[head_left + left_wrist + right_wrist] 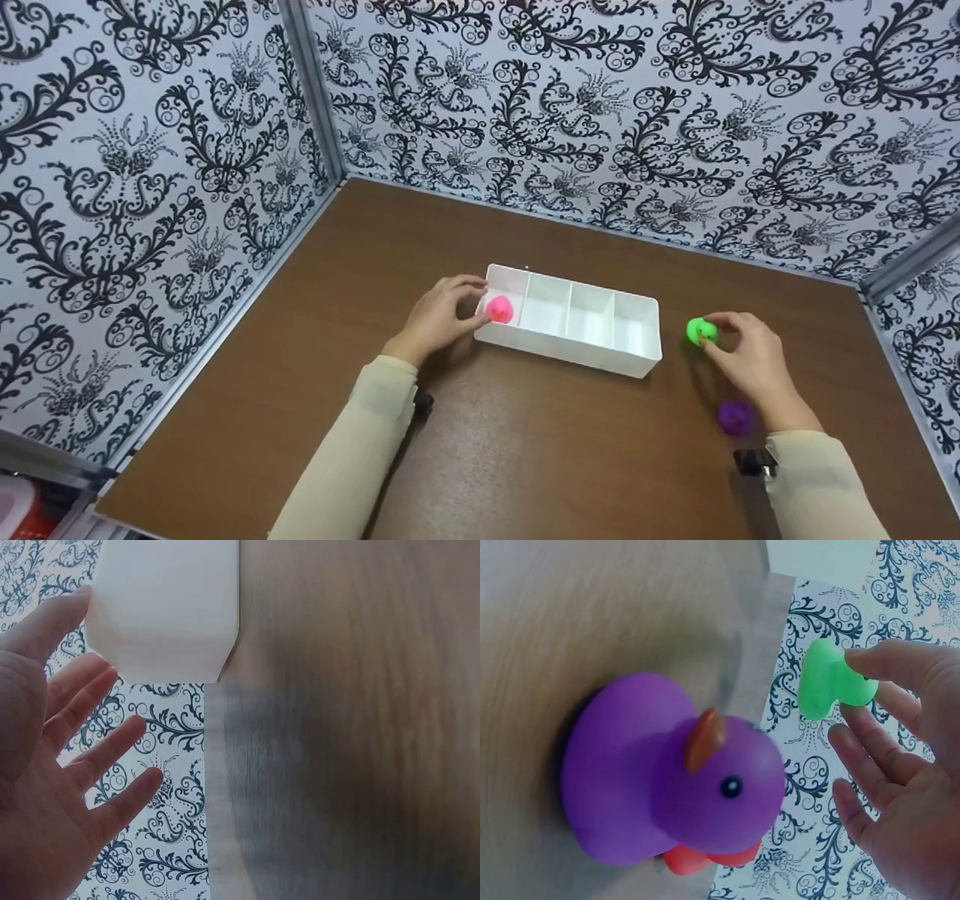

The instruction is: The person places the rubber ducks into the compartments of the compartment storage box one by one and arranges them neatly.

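Note:
A white box (568, 352) with several compartments in a row stands on the table. The left hand (442, 315) is at its left end, thumb and fingertips touching the rim, the other fingers loosely spread in the left wrist view. In the leftmost compartment sits a pink rubber duck (499, 309). Right of the box, the right hand (754, 352) pinches a green rubber duck (701, 331) between thumb and fingers, above the tabletop. A purple rubber duck (735, 418) rests on the table beside the right wrist; the right wrist view shows its orange beak and a red part by its head.
The brown table (300, 390) is bordered by patterned wall panels (570, 97) at the back and sides, joined by grey metal posts (315, 90). A red and white object (26, 510) is partly seen beyond the table's front left corner.

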Motion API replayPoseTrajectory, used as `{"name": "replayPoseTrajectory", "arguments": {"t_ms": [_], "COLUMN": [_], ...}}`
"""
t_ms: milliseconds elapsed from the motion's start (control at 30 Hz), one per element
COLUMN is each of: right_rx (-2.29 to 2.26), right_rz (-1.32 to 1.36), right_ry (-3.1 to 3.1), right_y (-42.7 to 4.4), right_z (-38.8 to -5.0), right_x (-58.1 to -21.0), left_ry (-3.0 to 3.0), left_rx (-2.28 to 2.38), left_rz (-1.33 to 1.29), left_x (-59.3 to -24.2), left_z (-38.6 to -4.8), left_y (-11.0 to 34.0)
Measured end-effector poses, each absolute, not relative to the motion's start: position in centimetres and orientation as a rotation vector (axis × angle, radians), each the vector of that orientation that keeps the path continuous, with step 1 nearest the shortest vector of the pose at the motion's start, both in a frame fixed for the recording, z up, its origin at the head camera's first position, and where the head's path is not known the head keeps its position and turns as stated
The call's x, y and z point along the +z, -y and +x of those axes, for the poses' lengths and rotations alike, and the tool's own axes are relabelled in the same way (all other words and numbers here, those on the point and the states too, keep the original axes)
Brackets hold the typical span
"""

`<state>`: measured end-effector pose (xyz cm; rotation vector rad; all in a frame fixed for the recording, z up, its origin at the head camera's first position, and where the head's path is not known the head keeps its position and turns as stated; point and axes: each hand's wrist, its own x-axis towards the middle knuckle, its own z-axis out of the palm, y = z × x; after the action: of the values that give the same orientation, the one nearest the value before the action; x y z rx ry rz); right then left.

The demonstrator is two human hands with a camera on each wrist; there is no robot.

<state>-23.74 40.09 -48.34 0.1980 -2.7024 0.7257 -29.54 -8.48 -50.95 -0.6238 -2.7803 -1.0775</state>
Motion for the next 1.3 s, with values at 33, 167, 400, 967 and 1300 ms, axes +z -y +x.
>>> {"name": "replayPoseTrajectory", "arguments": {"t_ms": [33,167,400,967,1300], "right_rx": [0.727,0.712,0.720,0.776,0.763], "right_rz": [0.199,0.215,0.210,0.252,0.293], "right_ry": [2.697,2.649,2.608,2.539,2.486], "right_y": [-40.0,-39.8,-39.3,-37.8,-36.5], "right_z": [-23.7,-23.7,-23.9,-24.7,-25.2], "right_x": [-48.3,-48.1,-48.0,-46.9,-46.5], "left_ry": [2.779,2.764,2.778,2.778,2.742], "left_rx": [-1.080,-1.082,-1.100,-1.111,-1.095], "left_rz": [-0.622,-0.636,-0.601,-0.576,-0.640], "left_x": [-51.0,-51.1,-51.4,-51.1,-51.0], "left_z": [-29.5,-29.6,-29.3,-29.2,-29.5], "left_y": [8.5,8.4,8.5,8.6,8.5]}}
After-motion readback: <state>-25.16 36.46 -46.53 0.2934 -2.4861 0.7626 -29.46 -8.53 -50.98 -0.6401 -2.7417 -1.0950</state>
